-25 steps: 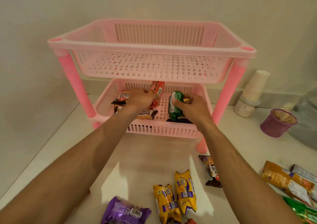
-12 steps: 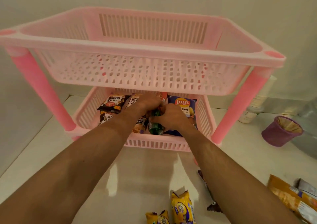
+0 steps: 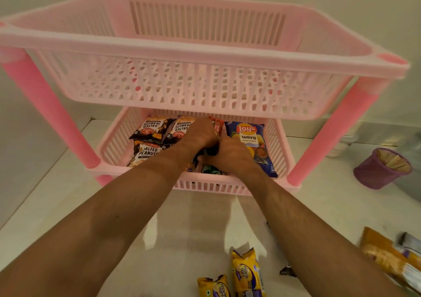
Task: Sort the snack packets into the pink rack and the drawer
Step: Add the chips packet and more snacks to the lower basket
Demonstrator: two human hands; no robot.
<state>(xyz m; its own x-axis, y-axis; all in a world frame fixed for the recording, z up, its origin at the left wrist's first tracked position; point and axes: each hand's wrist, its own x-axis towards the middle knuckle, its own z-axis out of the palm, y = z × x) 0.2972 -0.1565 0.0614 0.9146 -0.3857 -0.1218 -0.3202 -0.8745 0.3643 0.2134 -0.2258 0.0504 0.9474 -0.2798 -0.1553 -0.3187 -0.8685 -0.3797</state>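
Note:
The pink rack (image 3: 205, 53) has two slatted tiers, and nothing shows in the top one. Both my hands reach into the lower tray (image 3: 205, 184). My left hand (image 3: 200, 132) holds a red packet (image 3: 216, 126) near the tray's back. My right hand (image 3: 230, 155) grips a green packet (image 3: 211, 170) just inside the front wall. Three salted peanuts packets (image 3: 150, 130) lie at the tray's left. A blue Lay's packet (image 3: 250, 137) lies at its right. No drawer is in view.
On the white counter in front of the rack lie two yellow biscuit packets (image 3: 247, 271), a dark packet (image 3: 287, 270) half hidden by my right arm, and an orange packet (image 3: 387, 258) at the right edge. A purple cup (image 3: 376, 171) stands right of the rack. Walls close the left and back.
Both hands moved deeper and lower into the bottom tray with the red and green packets. The view came closer to the rack, and the Lay's packet is now in sight.

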